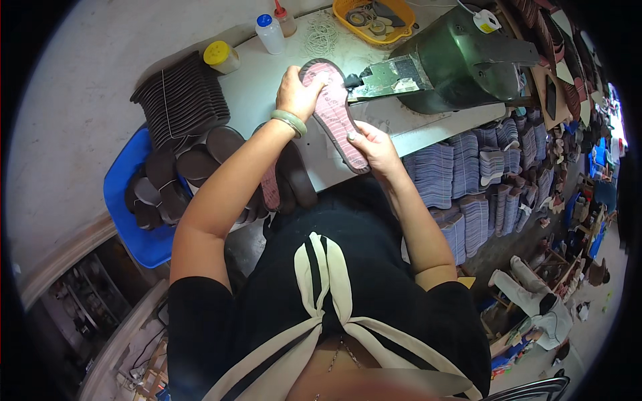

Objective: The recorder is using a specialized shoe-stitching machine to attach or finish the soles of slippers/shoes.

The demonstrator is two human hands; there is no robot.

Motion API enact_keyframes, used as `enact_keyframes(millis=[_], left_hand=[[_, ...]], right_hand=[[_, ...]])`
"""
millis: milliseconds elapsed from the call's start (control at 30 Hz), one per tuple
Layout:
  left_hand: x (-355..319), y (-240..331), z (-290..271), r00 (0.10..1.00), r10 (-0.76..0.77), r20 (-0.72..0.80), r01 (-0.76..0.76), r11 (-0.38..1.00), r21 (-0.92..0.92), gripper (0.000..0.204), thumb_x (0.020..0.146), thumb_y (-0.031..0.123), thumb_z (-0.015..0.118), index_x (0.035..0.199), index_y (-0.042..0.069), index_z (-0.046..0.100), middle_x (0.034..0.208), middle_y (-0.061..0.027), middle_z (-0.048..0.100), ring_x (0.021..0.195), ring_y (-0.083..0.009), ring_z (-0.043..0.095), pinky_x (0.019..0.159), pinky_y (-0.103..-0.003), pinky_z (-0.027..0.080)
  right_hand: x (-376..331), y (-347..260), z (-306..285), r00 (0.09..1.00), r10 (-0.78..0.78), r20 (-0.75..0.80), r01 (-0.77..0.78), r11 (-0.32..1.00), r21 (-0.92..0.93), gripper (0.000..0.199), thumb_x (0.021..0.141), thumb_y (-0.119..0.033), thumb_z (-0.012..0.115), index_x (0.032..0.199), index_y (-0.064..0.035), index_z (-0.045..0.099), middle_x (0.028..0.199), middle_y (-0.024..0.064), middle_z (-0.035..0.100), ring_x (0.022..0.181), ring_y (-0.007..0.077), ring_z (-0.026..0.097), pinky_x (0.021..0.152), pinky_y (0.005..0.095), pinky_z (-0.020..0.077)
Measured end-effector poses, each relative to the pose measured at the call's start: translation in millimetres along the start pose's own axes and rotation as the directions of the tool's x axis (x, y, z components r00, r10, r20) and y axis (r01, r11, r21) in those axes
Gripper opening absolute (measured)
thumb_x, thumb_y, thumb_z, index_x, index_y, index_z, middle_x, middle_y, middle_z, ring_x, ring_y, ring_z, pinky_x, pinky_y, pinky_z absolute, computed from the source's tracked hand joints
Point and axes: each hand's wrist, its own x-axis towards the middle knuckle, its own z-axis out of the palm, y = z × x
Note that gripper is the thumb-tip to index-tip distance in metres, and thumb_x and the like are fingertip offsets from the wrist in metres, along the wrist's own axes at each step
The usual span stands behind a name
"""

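Between my two hands is a shoe sole (332, 110) with a pink-red striped face and a dark brown rim, held at a slant. My left hand (298, 92) grips its upper end, the thumb lying on the striped face. Lower down, my right hand (376, 148) pinches the narrower end with the thumb on top. The upper right edge of the sole is beside the narrow arm of a green machine (391, 77); whether they touch, I cannot tell. Below my left forearm, another pink-striped sole (270, 190) and dark brown soles (297, 177) lie at the table's edge, partly hidden.
A blue basin (124, 217) with dark soles stands left, near a tied stack of dark soles (180, 100). Bottles (269, 35), a yellow-lidded jar (221, 57) and a yellow basket (358, 32) top the white table (328, 164). Striped bundles (435, 177) fill the right; another person (535, 304) is beyond.
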Motion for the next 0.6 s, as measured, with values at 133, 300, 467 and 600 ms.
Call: enact_keyframes(millis=[133,300,467,600], left_hand=[[10.9,-0.8,6.8,0.995,0.028,-0.099,-0.021,0.997,0.071,0.055,0.073,0.042,0.070,0.102,-0.002,0.055,0.101,-0.0200,0.061,0.095,-0.0323,0.059,0.084,-0.037,0.045],[19.9,9.1,8.6,1.000,-0.011,-0.014,0.012,0.997,0.081,0.062,0.072,0.044,0.070,0.106,-0.005,0.053,0.109,-0.0235,0.056,0.102,-0.0364,0.054,0.089,-0.040,0.043],[43.5,-3.2,9.1,0.982,0.185,0.048,-0.190,0.972,0.140,0.059,0.070,0.050,0.069,0.082,-0.008,0.063,0.084,-0.0249,0.063,0.082,-0.0386,0.060,0.075,-0.044,0.046],[29.6,17.6,-4.3,0.963,0.124,0.238,-0.041,0.944,-0.327,0.043,0.076,0.042,0.069,0.082,0.000,0.069,0.076,-0.0074,0.068,0.066,-0.0154,0.059,0.061,-0.032,0.047]], right_hand=[[4.9,-10.7,-5.1,1.000,0.004,-0.020,-0.005,0.997,-0.071,0.035,0.088,-0.006,0.057,0.120,0.0056,0.052,0.105,0.0067,0.062,0.088,0.0084,0.059,0.079,0.0211,0.0465],[8.9,-19.6,-11.0,0.994,-0.034,-0.105,0.018,0.988,-0.152,0.032,0.087,-0.005,0.058,0.117,0.0054,0.055,0.102,0.0062,0.063,0.084,0.0078,0.058,0.076,0.0207,0.0466],[15.4,-20.0,-14.8,0.968,-0.236,-0.083,0.136,0.777,-0.615,0.030,0.084,-0.018,0.063,0.106,0.0021,0.063,0.093,0.0061,0.066,0.081,0.0086,0.059,0.073,0.0237,0.0478],[44.9,6.2,-23.7,0.884,-0.426,0.193,0.366,0.372,-0.853,0.037,0.083,-0.035,0.061,0.095,-0.0010,0.065,0.092,0.0160,0.066,0.081,0.0262,0.064,0.072,0.0345,0.0499]])
